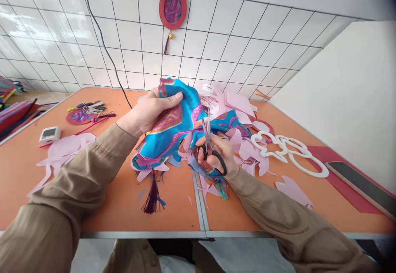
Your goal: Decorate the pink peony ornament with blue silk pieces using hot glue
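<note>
My left hand (148,110) pinches a blue patterned piece of fabric (181,120) with pink and orange designs, the thumb lying on top of it. The cloth is lifted above the table. Fingers of my right hand (222,153) are in the black handles of a pair of scissors (208,135), whose blades point up and away beside the cloth's right edge. I cannot tell whether the blades touch the cloth. Below lies a dark purple tassel (151,196), its top partly under a patterned cloth piece. More blue fabric (227,121) rests behind the scissors.
Pink scraps (247,151) spread over the orange table (173,219). White cut-out shapes (292,147) and a phone (360,182) on red sheets lie to the right. At left are a small white device (50,135) and a round ornament (80,116) with keys. A tiled wall (130,38) stands behind.
</note>
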`<state>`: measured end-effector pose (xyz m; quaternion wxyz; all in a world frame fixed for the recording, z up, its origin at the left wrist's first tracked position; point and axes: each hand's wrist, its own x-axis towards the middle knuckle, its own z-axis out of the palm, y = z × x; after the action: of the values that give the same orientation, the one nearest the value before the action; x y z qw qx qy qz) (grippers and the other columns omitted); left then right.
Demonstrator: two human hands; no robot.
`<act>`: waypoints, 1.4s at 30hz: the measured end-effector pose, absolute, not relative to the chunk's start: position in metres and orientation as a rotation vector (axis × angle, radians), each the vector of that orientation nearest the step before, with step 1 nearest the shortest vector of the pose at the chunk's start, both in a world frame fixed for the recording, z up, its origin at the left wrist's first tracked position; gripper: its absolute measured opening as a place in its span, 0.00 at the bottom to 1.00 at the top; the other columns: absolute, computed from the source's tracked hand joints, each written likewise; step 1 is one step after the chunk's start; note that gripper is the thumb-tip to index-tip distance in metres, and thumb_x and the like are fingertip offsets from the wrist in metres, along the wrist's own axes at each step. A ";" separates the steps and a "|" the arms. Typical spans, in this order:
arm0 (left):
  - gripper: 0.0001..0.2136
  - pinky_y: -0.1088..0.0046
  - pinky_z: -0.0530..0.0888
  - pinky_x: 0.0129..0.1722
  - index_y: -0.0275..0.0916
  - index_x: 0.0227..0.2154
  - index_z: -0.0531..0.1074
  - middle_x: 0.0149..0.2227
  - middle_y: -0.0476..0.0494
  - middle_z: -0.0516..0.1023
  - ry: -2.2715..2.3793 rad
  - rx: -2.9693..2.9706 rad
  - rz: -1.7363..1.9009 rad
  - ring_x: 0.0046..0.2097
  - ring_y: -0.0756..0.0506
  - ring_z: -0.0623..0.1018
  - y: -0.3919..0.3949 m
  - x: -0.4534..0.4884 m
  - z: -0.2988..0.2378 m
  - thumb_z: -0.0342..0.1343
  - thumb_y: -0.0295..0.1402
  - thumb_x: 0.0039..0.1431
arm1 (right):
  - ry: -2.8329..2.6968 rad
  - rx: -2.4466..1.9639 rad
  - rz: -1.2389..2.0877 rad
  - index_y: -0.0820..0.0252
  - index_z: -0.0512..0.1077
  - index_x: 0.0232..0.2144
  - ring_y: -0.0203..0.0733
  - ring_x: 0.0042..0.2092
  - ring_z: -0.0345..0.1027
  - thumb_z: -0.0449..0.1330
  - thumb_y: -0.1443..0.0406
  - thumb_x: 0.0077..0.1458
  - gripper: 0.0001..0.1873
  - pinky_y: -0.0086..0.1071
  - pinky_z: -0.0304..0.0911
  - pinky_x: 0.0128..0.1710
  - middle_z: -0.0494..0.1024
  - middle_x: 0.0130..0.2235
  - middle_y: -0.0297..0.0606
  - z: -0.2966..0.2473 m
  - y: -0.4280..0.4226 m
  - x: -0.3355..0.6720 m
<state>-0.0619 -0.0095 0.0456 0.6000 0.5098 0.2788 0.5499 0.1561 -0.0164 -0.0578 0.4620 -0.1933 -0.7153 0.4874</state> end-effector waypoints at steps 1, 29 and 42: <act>0.03 0.56 0.76 0.58 0.36 0.30 0.78 0.42 0.39 0.84 0.647 1.173 1.277 0.56 0.35 0.79 -0.010 -0.060 0.045 0.62 0.28 0.59 | -1.771 -0.483 1.193 0.60 0.70 0.37 0.37 0.22 0.67 0.68 0.42 0.48 0.29 0.30 0.59 0.20 0.72 0.24 0.34 -0.058 -0.017 0.156; 0.12 0.48 0.74 0.55 0.25 0.38 0.78 0.37 0.39 0.85 0.955 1.083 0.972 0.55 0.32 0.79 -0.013 -0.074 0.055 0.47 0.20 0.66 | -2.215 -0.457 1.347 0.66 0.75 0.33 0.34 0.21 0.65 0.67 0.40 0.46 0.33 0.27 0.60 0.19 0.72 0.21 0.34 -0.029 -0.003 0.179; 0.11 0.49 0.75 0.52 0.23 0.34 0.77 0.31 0.39 0.84 0.933 1.015 0.816 0.54 0.31 0.79 -0.010 -0.072 0.050 0.50 0.14 0.60 | -2.415 -0.431 1.245 0.67 0.77 0.32 0.31 0.20 0.62 0.67 0.44 0.49 0.29 0.25 0.57 0.18 0.70 0.21 0.32 -0.030 -0.011 0.176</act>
<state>-0.0720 -0.0105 0.0497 0.6960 0.4551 0.4181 0.3656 0.1756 -0.0106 -0.0297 0.1939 -0.1537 -0.8612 0.4440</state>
